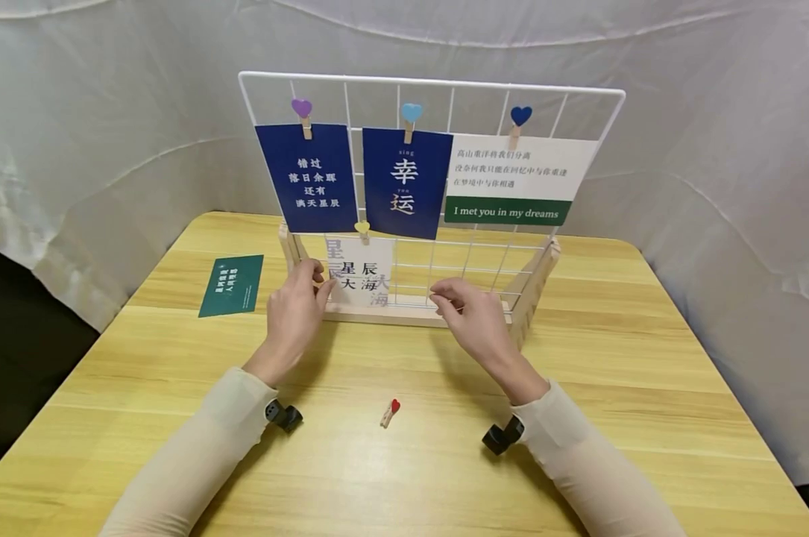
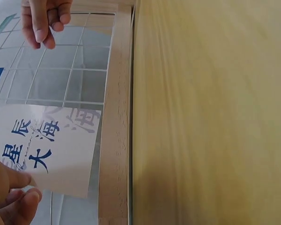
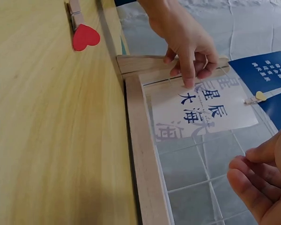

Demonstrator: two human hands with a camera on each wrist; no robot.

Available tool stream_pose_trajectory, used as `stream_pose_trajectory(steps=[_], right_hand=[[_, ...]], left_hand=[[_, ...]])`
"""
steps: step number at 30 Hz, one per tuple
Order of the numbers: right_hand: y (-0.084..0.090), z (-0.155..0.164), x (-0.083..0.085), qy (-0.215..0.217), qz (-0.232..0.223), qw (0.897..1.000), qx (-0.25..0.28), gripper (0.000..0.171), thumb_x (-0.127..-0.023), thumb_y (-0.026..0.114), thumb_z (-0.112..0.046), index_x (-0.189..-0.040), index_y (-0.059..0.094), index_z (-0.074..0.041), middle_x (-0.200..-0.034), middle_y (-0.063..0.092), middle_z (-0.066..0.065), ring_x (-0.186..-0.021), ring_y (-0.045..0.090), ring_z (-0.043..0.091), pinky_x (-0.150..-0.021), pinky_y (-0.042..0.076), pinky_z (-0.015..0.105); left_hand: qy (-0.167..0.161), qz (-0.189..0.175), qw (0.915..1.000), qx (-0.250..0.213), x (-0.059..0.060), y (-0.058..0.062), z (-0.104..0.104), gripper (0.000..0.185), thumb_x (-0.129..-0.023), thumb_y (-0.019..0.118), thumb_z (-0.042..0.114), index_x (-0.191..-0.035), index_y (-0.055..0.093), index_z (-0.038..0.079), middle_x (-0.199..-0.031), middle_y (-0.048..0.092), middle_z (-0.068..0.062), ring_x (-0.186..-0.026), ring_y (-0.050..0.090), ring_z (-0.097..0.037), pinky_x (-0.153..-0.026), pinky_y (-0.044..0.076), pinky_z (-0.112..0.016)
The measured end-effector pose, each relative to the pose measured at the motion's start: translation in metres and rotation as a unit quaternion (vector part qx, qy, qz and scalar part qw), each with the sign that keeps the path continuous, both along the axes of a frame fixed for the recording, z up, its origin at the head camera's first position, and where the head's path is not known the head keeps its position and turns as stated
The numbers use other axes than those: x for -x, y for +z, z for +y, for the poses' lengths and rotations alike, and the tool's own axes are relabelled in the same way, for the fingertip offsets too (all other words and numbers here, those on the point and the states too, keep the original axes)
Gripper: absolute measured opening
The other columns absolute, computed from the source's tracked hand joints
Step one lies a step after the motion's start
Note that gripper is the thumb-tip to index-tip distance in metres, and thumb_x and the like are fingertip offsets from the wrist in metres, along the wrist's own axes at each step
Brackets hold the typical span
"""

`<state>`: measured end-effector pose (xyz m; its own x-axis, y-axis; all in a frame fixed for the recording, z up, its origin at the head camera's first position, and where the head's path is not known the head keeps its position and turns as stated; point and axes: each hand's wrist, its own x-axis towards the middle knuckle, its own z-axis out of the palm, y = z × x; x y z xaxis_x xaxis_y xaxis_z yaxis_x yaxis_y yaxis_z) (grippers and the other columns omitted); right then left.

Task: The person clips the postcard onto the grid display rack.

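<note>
A white wire grid panel (image 1: 478,253) stands in a wooden base (image 1: 377,313) on the table. A white card (image 1: 362,274) with blue characters hangs low on it from a yellow heart clip (image 1: 361,227). My left hand (image 1: 317,281) pinches that card's left edge, thumb on its face (image 2: 16,180); the right wrist view shows its fingertips (image 3: 189,82) on the card's corner (image 3: 203,105). My right hand (image 1: 444,298) hovers in front of the grid's lower middle, fingers loosely curled and holding nothing (image 3: 253,180). A red heart clip (image 1: 390,412) lies on the table between my forearms.
Two blue cards (image 1: 306,177) (image 1: 404,181) and a white-and-green card (image 1: 514,180) hang from heart clips along the grid's top. A green card (image 1: 232,285) lies flat at the left of the wooden table (image 1: 619,358). White cloth surrounds the table.
</note>
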<state>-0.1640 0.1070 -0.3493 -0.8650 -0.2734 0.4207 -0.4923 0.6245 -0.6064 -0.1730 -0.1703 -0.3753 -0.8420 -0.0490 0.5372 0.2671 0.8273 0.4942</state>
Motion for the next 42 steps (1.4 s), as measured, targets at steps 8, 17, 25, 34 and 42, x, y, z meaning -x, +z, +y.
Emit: stream_pose_trajectory(steps=[8, 17, 25, 34, 42], right_hand=[[-0.001, 0.004, -0.001, 0.021, -0.034, 0.999, -0.024, 0.015, -0.097, 0.064, -0.019, -0.108, 0.071, -0.011, -0.102, 0.073, 0.001, -0.085, 0.07, 0.016, -0.075, 0.057, 0.033], [-0.002, 0.01, 0.0, 0.069, -0.078, 0.995, -0.007, 0.015, -0.094, 0.068, -0.016, -0.106, 0.073, -0.007, -0.107, 0.071, 0.003, -0.089, 0.068, 0.016, -0.077, 0.056, 0.03], [-0.003, 0.016, -0.004, 0.126, -0.135, 0.982, -0.03, 0.019, -0.095, 0.067, -0.02, -0.111, 0.07, -0.011, -0.108, 0.07, 0.002, -0.093, 0.065, 0.014, -0.082, 0.055, 0.032], [-0.008, 0.013, -0.008, 0.201, -0.164, 0.963, -0.067, 0.026, -0.096, 0.065, -0.024, -0.119, 0.067, -0.012, -0.117, 0.068, 0.006, -0.1, 0.063, 0.015, -0.089, 0.052, 0.035], [-0.016, 0.009, -0.012, 0.249, -0.178, 0.948, -0.089, 0.032, -0.095, 0.067, -0.02, -0.124, 0.064, -0.009, -0.119, 0.066, 0.007, -0.108, 0.062, 0.024, -0.092, 0.05, 0.039]], left_hand=[[-0.034, -0.012, 0.9993, -0.004, -0.002, 0.01, -0.009, 0.018, -0.095, 0.067, 0.022, -0.099, 0.06, 0.006, -0.087, 0.068, -0.01, -0.069, 0.064, -0.023, -0.056, 0.052, -0.036], [-0.094, -0.103, 0.99, -0.024, -0.001, 0.031, -0.027, 0.024, -0.097, 0.063, 0.031, -0.108, 0.062, 0.009, -0.091, 0.069, -0.008, -0.08, 0.067, -0.024, -0.07, 0.056, -0.041], [-0.202, -0.19, 0.9607, -0.008, 0.003, 0.04, -0.052, 0.028, -0.097, 0.062, 0.033, -0.112, 0.065, 0.01, -0.095, 0.068, -0.003, -0.089, 0.064, -0.021, -0.081, 0.053, -0.043], [-0.246, -0.219, 0.9434, -0.037, 0.006, 0.044, -0.086, 0.026, -0.099, 0.06, 0.033, -0.112, 0.068, 0.012, -0.101, 0.067, -0.002, -0.092, 0.06, -0.019, -0.084, 0.05, -0.04], [-0.194, -0.242, 0.948, -0.07, 0.007, 0.045, -0.108, 0.035, -0.1, 0.056, 0.036, -0.116, 0.066, 0.008, -0.11, 0.067, -0.01, -0.098, 0.06, -0.026, -0.085, 0.05, -0.043]])
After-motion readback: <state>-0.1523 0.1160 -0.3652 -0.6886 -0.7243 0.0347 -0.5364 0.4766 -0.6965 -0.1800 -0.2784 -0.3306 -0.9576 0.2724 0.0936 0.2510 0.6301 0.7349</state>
